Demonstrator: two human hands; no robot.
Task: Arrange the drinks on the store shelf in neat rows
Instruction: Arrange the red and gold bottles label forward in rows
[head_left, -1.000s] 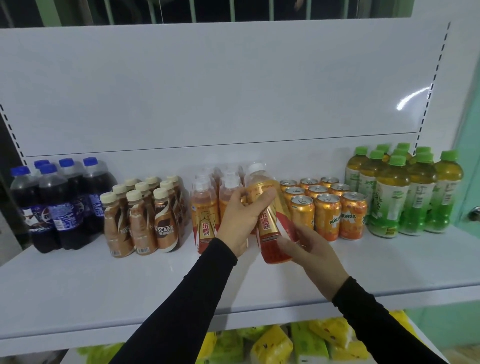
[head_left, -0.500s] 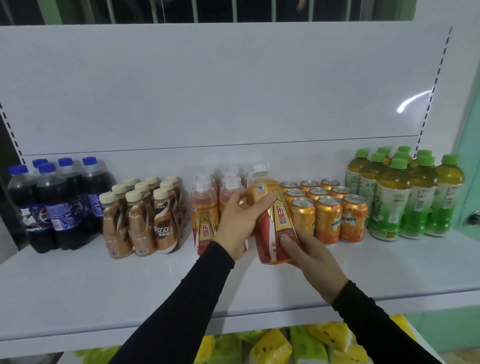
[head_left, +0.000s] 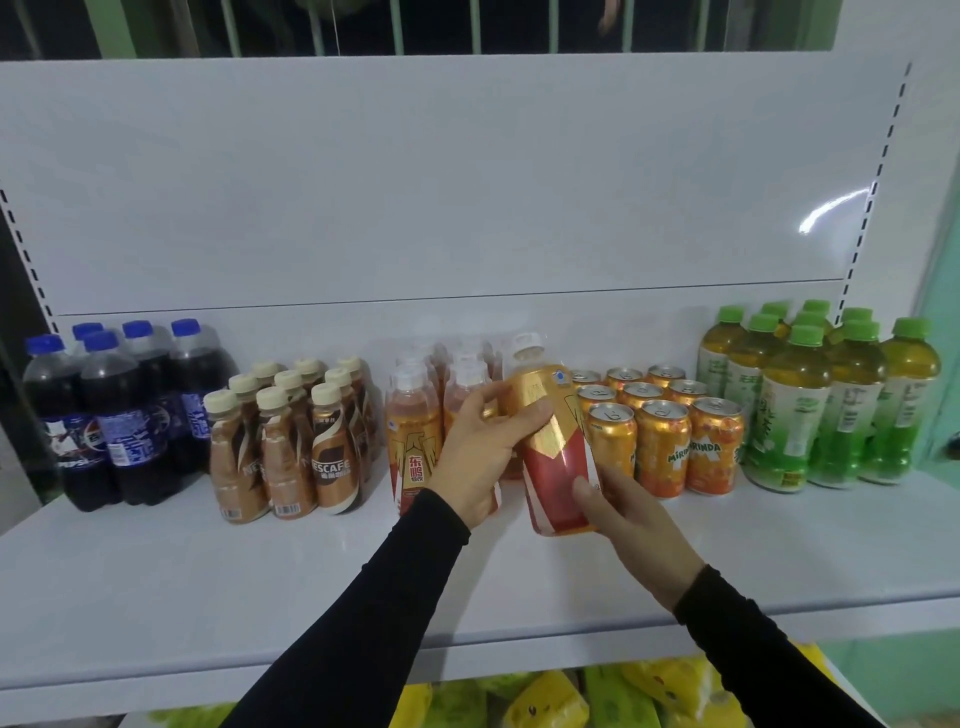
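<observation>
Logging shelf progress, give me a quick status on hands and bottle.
Left hand and right hand both grip the energy drink bottle, tilted. Orange cans close right.

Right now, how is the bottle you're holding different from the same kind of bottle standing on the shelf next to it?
The held bottle is tilted, its cap leaning away toward the back; the standing bottle is upright on the shelf. The left hand and right hand both grip the held bottle; nobody touches the standing bottle. The held bottle shows plain gold and red; the standing bottle shows its front label with characters. Both have gold-and-red wrappers and pale caps.
</observation>
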